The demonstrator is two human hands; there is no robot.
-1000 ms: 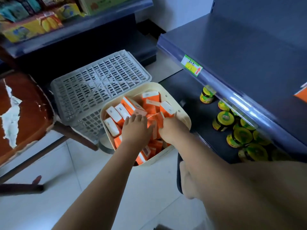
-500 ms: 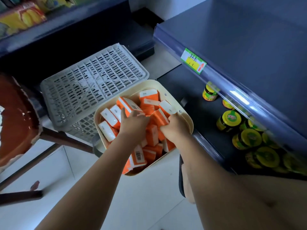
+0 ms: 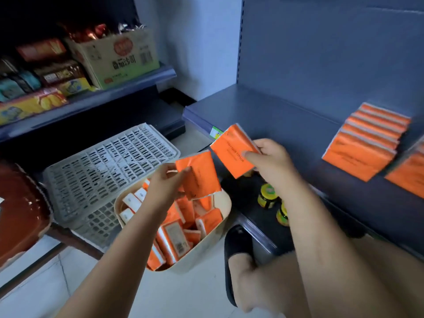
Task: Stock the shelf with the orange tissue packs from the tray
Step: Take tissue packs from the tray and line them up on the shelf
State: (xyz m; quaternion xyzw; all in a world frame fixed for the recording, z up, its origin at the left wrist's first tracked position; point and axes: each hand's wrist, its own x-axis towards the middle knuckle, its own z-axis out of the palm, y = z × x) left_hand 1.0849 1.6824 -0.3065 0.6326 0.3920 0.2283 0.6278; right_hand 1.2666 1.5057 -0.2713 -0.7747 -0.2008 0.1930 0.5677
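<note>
Two orange tissue packs are held up, one in each hand. Nearest, a black slipper [image 3: 238, 242] stands beside the cream tray [image 3: 202, 255], which has heaped packs [image 3: 174, 239] inside. Above the tray, the left hand [image 3: 165, 182] pinches the first pack [image 3: 199, 177]. Just beyond, the right hand [image 3: 270, 161] grips the second pack [image 3: 229, 148] over yellow-lidded jars [image 3: 267, 196]. Farther back, a row of orange packs [image 3: 367, 143] leans on the blue shelf [image 3: 275, 115].
</note>
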